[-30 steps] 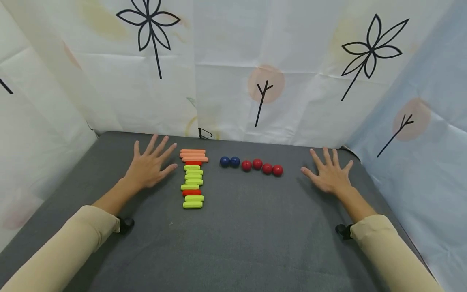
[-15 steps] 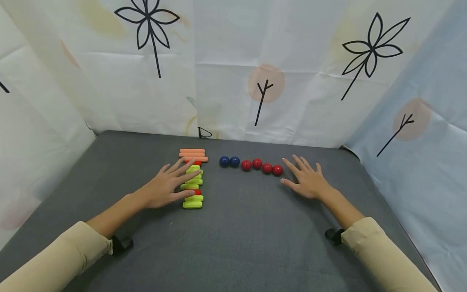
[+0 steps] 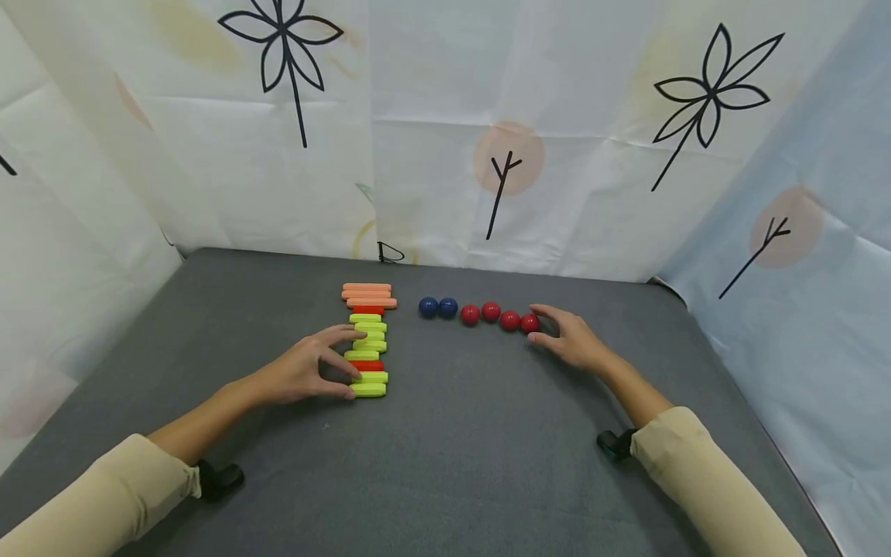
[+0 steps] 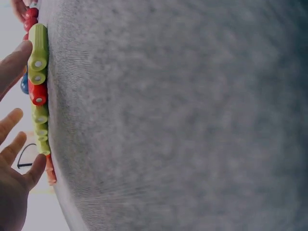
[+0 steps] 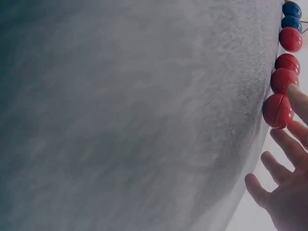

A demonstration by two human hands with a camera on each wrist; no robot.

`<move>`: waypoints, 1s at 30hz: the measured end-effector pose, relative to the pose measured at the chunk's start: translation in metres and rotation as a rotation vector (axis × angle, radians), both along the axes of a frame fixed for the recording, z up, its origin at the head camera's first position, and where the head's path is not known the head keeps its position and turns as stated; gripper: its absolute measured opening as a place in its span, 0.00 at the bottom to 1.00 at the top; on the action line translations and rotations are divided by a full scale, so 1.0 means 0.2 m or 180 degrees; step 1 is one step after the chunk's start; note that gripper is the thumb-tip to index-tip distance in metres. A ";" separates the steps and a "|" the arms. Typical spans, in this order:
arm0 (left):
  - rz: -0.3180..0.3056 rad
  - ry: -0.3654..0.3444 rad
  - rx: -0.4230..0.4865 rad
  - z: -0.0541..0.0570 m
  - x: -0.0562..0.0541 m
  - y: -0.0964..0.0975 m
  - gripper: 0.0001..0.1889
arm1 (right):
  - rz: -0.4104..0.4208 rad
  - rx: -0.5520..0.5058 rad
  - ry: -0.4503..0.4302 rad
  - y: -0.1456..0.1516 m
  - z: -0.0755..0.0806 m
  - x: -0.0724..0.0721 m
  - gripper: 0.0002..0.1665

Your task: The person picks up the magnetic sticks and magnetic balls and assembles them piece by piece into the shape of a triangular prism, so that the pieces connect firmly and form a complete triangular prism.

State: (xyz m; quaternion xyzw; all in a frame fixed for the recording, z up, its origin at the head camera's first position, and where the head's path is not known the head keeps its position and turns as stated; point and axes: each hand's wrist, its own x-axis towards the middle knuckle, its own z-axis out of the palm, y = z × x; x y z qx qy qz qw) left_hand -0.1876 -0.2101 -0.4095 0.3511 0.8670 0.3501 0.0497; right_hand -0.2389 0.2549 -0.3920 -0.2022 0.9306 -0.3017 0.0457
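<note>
My left hand [image 3: 306, 370] reaches over the near end of a column of short sticks, its fingers spread apart. Its thumb is at the left end of the nearest lime-green stick [image 3: 370, 391], and the index fingertip overlaps the stick beyond. In the left wrist view these lime sticks [image 4: 38, 43] are faceted, with round white ends. My right hand [image 3: 574, 340] is at the right end of a row of red balls, thumb on the near side and index finger on the far side of the last red ball [image 3: 530, 323]. A seam runs round this ball [image 5: 276, 111] in the right wrist view.
Two dark blue balls [image 3: 438, 308] begin the ball row on its left. Farther up the stick column lie a red stick [image 3: 367, 310] and orange sticks [image 3: 366, 294]. Everything lies on a grey cloth-covered table [image 3: 445, 464], with a patterned white curtain [image 3: 431, 170] behind.
Both hands have moved inward from the sides and their spread fingers have relaxed. The left came right to the near sticks; the right came left to the end red ball. Sticks and balls have not moved.
</note>
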 end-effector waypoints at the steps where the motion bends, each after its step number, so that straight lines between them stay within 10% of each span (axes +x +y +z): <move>1: 0.0005 0.0007 -0.0017 0.00 0.00 0.00 0.13 | -0.0019 -0.0048 0.0002 0.00 0.00 -0.01 0.35; 30: -0.0020 0.0284 -0.0047 0.01 0.04 0.17 0.10 | 0.0442 0.0196 0.0187 0.03 0.02 0.14 0.18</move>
